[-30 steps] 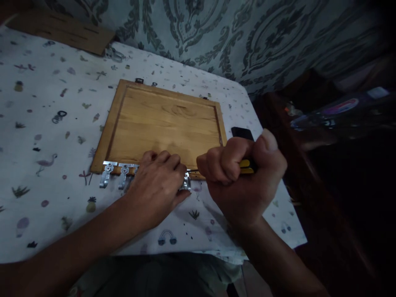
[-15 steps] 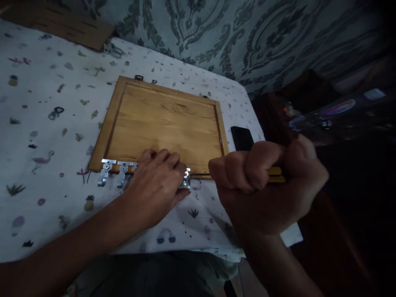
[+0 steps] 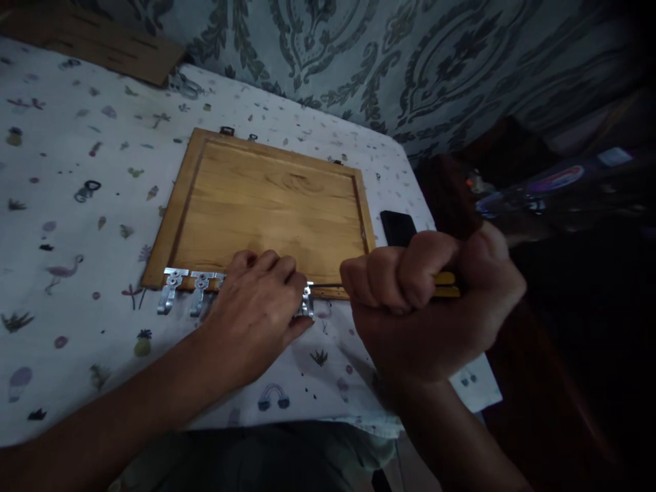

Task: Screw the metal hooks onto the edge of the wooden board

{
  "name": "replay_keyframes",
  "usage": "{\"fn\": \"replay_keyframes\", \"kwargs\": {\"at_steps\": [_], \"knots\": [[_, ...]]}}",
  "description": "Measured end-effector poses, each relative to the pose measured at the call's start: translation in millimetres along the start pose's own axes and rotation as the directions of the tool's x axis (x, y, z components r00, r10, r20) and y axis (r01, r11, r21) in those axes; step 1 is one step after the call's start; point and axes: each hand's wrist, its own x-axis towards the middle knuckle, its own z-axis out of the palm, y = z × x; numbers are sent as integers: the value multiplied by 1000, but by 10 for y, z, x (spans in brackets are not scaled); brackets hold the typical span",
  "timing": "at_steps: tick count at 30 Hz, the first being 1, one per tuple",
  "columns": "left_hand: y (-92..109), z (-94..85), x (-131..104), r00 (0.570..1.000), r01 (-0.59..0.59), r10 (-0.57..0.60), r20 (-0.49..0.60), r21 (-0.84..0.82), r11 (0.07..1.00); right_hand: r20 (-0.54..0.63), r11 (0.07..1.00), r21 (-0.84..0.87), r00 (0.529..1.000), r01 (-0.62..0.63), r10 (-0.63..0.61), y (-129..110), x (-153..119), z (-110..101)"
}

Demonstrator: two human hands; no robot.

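A framed wooden board [image 3: 277, 198] lies flat on the table, with several shiny metal hooks [image 3: 201, 292] along its near edge. My left hand [image 3: 259, 307] is closed over that edge, its fingers curled on the wood and its thumb beside the rightmost metal hook [image 3: 307, 301]. It hides the hooks beneath it. In my right hand [image 3: 425, 307], a closed fist grips a screwdriver [image 3: 445, 279] by its yellow handle. The thin dark shaft points left towards the rightmost hook; whether its tip touches a screw cannot be made out.
A patterned white cloth [image 3: 66, 328] covers the table. A black phone-like object [image 3: 398, 228] lies right of the board. At the back left is a piece of cardboard [image 3: 97, 44], with scissors-like metal [image 3: 184, 87] by it. A plastic bottle [image 3: 558, 181] is at the right.
My right fist has shifted slightly left, and the screwdriver's shaft now shows between it and the rightmost hook. My left hand stays on the board's edge.
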Motion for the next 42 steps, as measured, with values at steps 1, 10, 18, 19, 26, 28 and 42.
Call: {"fn": "replay_keyframes", "kwargs": {"at_steps": [1,10,18,19,26,28,42], "knots": [[0,0,-1,1000,3,-3,-1,-1,1000,-4,1000,-4,1000,-8,8,11,5,-5],[4,27,-23,999,-9,9,-47,-3,1000,87,999,35,996,-26,22,75,66,-41],[-14,10,-15,1000,-6,6,-2,-48,999,320,989,-126,941,-74,111,79,115,-120],[-15,12,-16,1000,-4,4,-1,-58,998,389,981,-174,909,-84,147,55,148,-152],[-22,20,-18,999,0,-5,-40,-110,994,755,970,-244,628,0,189,-46,512,-305],[-22,11,-15,1000,-6,4,-18,-89,996,796,982,-134,577,-131,185,15,545,-294],[9,-10,12,999,6,-6,35,6,1000,288,983,105,951,-151,115,75,262,-48]]}}
